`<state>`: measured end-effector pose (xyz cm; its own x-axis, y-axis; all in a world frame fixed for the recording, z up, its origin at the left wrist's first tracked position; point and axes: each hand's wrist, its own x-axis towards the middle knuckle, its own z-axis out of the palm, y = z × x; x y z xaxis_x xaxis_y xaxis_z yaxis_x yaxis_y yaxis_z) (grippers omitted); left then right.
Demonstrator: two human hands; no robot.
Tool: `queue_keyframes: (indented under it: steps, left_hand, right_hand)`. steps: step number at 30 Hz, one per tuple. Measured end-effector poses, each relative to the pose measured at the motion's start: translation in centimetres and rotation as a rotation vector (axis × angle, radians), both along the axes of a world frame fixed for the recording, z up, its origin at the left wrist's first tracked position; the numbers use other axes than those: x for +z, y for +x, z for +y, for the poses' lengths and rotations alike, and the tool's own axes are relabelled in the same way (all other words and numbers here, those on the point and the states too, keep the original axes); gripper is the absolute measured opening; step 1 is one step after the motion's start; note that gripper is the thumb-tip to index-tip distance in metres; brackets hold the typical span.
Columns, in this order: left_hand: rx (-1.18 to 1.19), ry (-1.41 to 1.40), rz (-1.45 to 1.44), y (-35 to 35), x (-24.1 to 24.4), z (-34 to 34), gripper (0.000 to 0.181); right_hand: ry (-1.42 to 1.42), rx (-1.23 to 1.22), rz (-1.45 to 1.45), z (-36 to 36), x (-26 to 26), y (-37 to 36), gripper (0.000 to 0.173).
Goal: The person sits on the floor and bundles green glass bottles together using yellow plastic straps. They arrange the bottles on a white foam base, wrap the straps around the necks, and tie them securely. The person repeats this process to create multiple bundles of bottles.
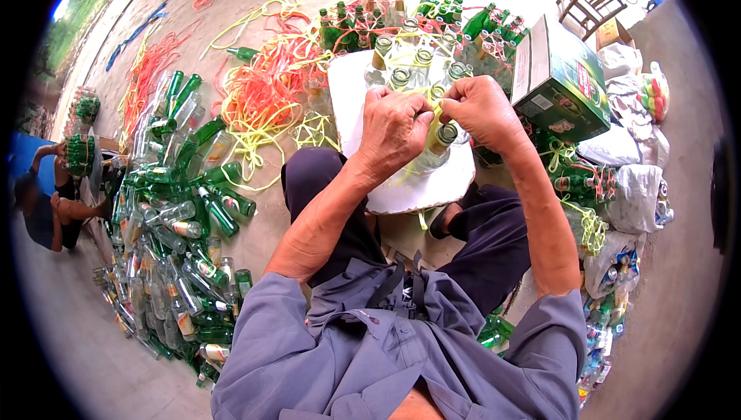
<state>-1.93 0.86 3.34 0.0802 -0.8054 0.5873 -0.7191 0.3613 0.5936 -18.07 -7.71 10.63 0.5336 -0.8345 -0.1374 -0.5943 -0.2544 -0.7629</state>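
Several clear glass bottles [422, 60] stand upright in a cluster on a white board [399, 194] in front of me. Yellow plastic strapping runs among their necks. My left hand [396, 127] is closed at the near left of the cluster, thumb and fingers pinching the yellow strap [435, 108]. Opposite it, my right hand [483, 110] pinches the same strap between thumb and forefinger. The hands nearly meet above the bottle necks. One clear bottle [443, 137] stands just below them, nearest to me. My fingers hide part of the strap and some bottles behind.
A large heap of green and clear bottles [173, 234] lies at left. Tangled red and yellow strapping [272, 84] covers the floor ahead. Strapped green bottles [353, 23] stand beyond the board. A green carton [564, 81] is at right, near white sacks [637, 197]. Another person [49, 206] sits far left.
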Motion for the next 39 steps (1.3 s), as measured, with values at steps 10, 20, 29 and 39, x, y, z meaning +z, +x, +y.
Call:
queue_keyframes:
  steps: [10, 20, 29, 39]
  left_hand:
    - [0.005, 0.048, 0.002, 0.0, -0.1, -0.1, 0.006]
    - [-0.106, 0.104, 0.218, 0.5, -0.5, -0.5, 0.010]
    - [-0.111, 0.125, 0.185, 0.3, 0.0, -0.4, 0.011]
    - [-0.057, 0.076, 0.093, 0.1, -0.3, -0.4, 0.009]
  right_hand:
    - [-0.110, -0.046, 0.051, 0.1, -0.7, 0.1, 0.021]
    - [0.144, -0.097, -0.218, 0.4, -1.8, -0.3, 0.013]
    - [0.220, -0.138, -0.292, 0.8, -1.9, -0.4, 0.012]
    - [0.334, -0.089, -0.361, 1.3, -1.0, -0.3, 0.014]
